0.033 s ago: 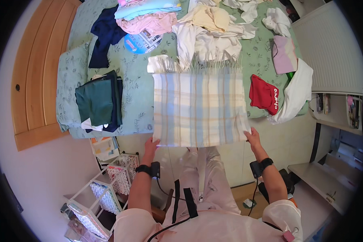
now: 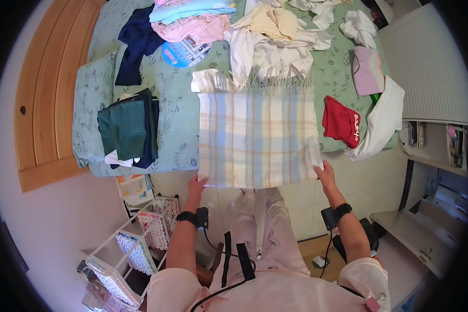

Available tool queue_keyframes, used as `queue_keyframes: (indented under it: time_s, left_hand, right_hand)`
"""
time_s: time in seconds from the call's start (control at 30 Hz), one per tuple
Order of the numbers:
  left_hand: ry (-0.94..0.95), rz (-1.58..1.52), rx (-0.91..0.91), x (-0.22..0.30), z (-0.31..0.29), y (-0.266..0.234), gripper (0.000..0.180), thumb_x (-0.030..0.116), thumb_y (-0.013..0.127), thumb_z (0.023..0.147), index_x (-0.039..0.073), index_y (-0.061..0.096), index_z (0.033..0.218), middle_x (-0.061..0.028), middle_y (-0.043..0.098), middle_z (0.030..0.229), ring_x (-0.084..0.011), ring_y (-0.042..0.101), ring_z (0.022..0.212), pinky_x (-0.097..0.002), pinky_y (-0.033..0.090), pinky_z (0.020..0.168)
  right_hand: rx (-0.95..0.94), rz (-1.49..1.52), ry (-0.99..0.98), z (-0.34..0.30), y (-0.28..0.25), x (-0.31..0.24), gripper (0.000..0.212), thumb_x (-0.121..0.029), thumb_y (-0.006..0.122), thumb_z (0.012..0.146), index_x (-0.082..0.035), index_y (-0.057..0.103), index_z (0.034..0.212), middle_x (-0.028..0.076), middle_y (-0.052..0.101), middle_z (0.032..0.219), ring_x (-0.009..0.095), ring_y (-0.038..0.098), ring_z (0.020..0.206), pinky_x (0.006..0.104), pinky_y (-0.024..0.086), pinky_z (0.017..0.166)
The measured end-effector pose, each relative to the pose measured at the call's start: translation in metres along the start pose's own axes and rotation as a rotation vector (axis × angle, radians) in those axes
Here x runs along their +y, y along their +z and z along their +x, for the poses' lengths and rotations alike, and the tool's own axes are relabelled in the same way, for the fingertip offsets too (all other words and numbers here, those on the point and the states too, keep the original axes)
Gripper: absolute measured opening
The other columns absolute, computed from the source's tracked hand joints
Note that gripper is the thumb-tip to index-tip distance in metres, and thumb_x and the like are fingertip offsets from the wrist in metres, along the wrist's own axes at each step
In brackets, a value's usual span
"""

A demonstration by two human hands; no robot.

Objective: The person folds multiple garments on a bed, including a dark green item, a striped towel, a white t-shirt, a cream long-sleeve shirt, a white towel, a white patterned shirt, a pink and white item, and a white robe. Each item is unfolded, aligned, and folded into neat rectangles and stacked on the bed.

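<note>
Pinching lower corners of plaid cloth [image 2: 260,140]: left hand [image 2: 196,185] grip at left corner, right hand [image 2: 326,176] grip at right corner. Cloth at center of frame, fringe [image 2: 283,86] toward top, upper part on bed [image 2: 178,122]. Green garment [image 2: 123,129] at left of frame; red fabric [image 2: 340,122] at right.

A head-worn fisheye looks down at the plaid cloth [image 2: 257,143] and bed [image 2: 178,117].

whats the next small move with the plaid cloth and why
Probably carry the near edge up and over toward the far fringe: the left hand and right hand each pinch a near corner of the plaid cloth, which is spread fairly flat, its near edge reaching past the edge of the bed.
</note>
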State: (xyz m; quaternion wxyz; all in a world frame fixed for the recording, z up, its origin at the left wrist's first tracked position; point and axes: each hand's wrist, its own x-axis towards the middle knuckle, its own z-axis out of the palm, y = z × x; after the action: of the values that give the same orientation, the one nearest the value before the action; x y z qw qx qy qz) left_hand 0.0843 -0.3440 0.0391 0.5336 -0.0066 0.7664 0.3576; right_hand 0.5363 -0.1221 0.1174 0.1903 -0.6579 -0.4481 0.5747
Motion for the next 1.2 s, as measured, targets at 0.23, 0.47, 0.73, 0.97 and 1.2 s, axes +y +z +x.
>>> queue_keyframes:
  time_s: [0.23, 0.47, 0.73, 0.97, 1.2]
  left_hand:
    - [0.650, 0.294, 0.051, 0.069, -0.073, 0.057, 0.024, 0.012, 0.064, 0.078, 0.000, 0.059, 0.098, -0.0126, 0.062, 0.081, -0.0178, 0.058, 0.072, -0.0317, 0.045, 0.066]
    - [0.142, -0.356, -0.164, 0.121, -0.126, 0.084, 0.033, 0.031, 0.055, 0.090, 0.007, 0.054, 0.114, -0.0011, 0.057, 0.095, -0.0088, 0.052, 0.079, -0.0228, 0.042, 0.065]
    - [0.233, -0.275, -0.280, 0.110, -0.107, 0.075, 0.032, 0.008, 0.052, 0.088, 0.008, 0.049, 0.120, -0.0054, 0.061, 0.094, -0.0094, 0.056, 0.079, -0.0219, 0.045, 0.064]
    - [0.310, -0.330, -0.441, 0.171, -0.148, 0.094, 0.062, -0.008, 0.044, 0.085, 0.011, 0.026, 0.141, -0.0140, 0.061, 0.099, -0.0197, 0.062, 0.086, -0.0283, 0.053, 0.072]
    - [0.280, -0.349, -0.731, 0.271, -0.233, 0.124, 0.047, -0.005, 0.041, 0.087, 0.003, 0.040, 0.133, -0.0143, 0.061, 0.104, -0.0262, 0.065, 0.085, -0.0296, 0.053, 0.074]
  right_hand:
    - [-0.291, -0.522, -0.394, -0.045, 0.149, -0.126, 0.037, -0.013, 0.064, 0.077, 0.000, 0.053, 0.110, 0.015, 0.058, 0.070, 0.024, 0.060, 0.068, 0.0342, 0.046, 0.056]
    - [-0.698, -0.352, -0.481, -0.071, 0.238, -0.161, 0.043, -0.014, 0.066, 0.075, -0.004, 0.050, 0.114, 0.011, 0.057, 0.074, 0.024, 0.057, 0.065, 0.0325, 0.047, 0.061]
    - [-0.612, -0.164, -0.398, -0.064, 0.189, -0.131, 0.061, -0.013, 0.070, 0.073, -0.003, 0.042, 0.127, 0.011, 0.057, 0.100, 0.019, 0.056, 0.089, 0.0303, 0.045, 0.081]
    - [-0.354, -0.674, -0.783, -0.103, 0.128, -0.106, 0.087, -0.020, 0.077, 0.061, 0.000, 0.033, 0.133, 0.021, 0.039, 0.134, 0.037, 0.042, 0.119, 0.0415, 0.037, 0.097]
    - [-0.027, -0.556, -0.684, -0.129, 0.099, -0.144, 0.087, -0.013, 0.074, 0.063, 0.001, 0.028, 0.135, 0.020, 0.039, 0.134, 0.034, 0.040, 0.122, 0.0385, 0.034, 0.101]
